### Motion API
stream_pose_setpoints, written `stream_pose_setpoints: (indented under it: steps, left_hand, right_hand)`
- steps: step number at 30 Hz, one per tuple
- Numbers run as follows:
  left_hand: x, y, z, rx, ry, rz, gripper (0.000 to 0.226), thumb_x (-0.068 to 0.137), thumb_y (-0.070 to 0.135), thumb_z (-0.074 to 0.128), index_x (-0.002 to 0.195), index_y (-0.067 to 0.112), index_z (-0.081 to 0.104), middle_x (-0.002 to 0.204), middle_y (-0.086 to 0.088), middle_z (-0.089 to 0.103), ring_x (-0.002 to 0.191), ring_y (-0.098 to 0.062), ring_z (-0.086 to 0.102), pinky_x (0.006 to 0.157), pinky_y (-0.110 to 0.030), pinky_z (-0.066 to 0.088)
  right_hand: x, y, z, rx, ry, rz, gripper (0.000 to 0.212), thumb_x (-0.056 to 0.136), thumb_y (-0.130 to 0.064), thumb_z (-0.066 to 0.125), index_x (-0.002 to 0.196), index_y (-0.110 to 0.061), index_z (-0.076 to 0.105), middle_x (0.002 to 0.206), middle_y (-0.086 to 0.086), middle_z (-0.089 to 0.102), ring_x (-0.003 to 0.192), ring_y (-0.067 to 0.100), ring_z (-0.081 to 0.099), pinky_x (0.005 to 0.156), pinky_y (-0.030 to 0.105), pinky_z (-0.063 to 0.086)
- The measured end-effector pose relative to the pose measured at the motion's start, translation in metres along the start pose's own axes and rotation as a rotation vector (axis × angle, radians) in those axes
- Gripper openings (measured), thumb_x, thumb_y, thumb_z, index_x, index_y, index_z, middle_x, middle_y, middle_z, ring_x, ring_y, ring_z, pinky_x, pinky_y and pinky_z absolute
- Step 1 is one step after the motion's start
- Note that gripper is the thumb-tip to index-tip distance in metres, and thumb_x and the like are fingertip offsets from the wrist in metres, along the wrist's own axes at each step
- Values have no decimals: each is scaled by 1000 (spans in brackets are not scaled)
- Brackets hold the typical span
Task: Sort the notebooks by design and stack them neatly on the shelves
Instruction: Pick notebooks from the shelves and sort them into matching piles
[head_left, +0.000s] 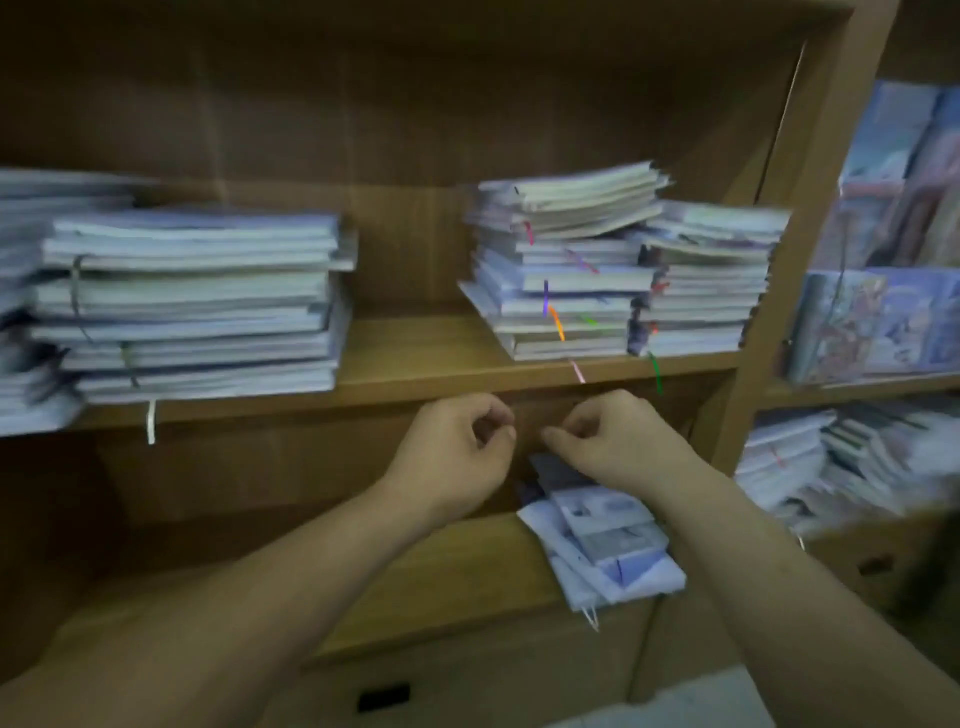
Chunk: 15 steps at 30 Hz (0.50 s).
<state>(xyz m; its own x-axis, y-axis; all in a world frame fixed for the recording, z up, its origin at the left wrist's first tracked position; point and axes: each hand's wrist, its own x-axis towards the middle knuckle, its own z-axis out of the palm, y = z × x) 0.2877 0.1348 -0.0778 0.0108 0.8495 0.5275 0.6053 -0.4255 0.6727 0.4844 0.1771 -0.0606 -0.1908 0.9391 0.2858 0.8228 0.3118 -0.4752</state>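
Currently, the notebooks lay in stacks on the upper shelf (415, 358): a tall stack (192, 306) at left, with a further stack (21, 312) at the frame edge, and two adjoining stacks (561, 275) (711, 280) at right. Coloured ribbons (557, 323) hung from the right stacks over the shelf edge. A small, uneven pile (608, 540) lay on the lower shelf (457, 571), under the right wrist. Both hands were raised in front of the upper shelf edge, close together but apart. The left hand (457, 452) had its fingers curled in, thumb tip at the forefinger. The right hand (618, 441) was likewise curled, forefinger pointing left. Any pinched item could not be made out through blur. More notebooks (831, 457) filled the adjacent unit at right.
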Motion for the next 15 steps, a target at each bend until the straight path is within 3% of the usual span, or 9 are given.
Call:
stream_pose_setpoints:
  steps: [2,4,5,7,8,10,13,15]
  left_hand:
    - [-22,-24,20,21,-98,-73,9,93,18,68,98,18,75,72,12,65,62,4,58,59,-14,47]
    - [-44,-48,45,25,-174,-148,11,93,19,67,99,20,76,77,11,68,69,1,63,67,-25,55]
    - [-54,-59,59,15,-200,-180,12,93,18,66,99,20,76,79,10,70,72,-2,65,70,-29,57]
    - [-68,-78,85,-28,-245,-254,16,93,14,64,102,18,75,84,4,73,77,-10,69,75,-34,58]
    - [-72,-86,97,-33,-269,-300,17,93,14,64,106,17,74,86,2,72,80,-13,70,77,-33,57]
    - [-79,-103,120,-44,-308,-391,17,94,20,66,110,17,72,84,5,68,82,-12,68,78,-27,54]
    - [-85,-125,155,-94,-317,-497,21,95,32,66,112,20,68,86,1,68,76,-5,62,77,-28,54]
    - [-83,-133,177,-113,-346,-550,30,96,39,63,124,26,63,96,9,67,89,-9,65,83,-30,56]
  right_hand:
    - [-9,33,37,76,-22,109,39,86,-51,68,61,-22,66,57,-5,62,65,16,61,63,38,53]
    - [-20,65,74,131,-27,191,29,88,-49,67,67,-30,67,69,-7,68,73,16,64,72,41,57]
    - [-26,79,88,151,-35,224,15,91,-49,66,84,-36,71,84,-5,73,81,17,66,78,39,57]
    - [-31,105,112,166,-40,316,42,96,-46,63,131,-23,65,108,8,72,90,22,67,81,38,54]
    - [-33,117,119,177,-26,365,53,97,-46,62,141,-16,57,115,12,69,95,25,66,82,40,54]
    - [-36,141,130,182,32,456,62,95,-50,63,145,-14,53,132,15,58,115,31,60,91,43,52]
    - [-37,175,140,163,81,559,64,91,-58,61,143,-22,55,142,14,49,123,33,54,95,42,47]
    - [-36,192,148,161,73,622,69,87,-66,59,144,-27,53,146,12,42,127,34,51,102,44,46]
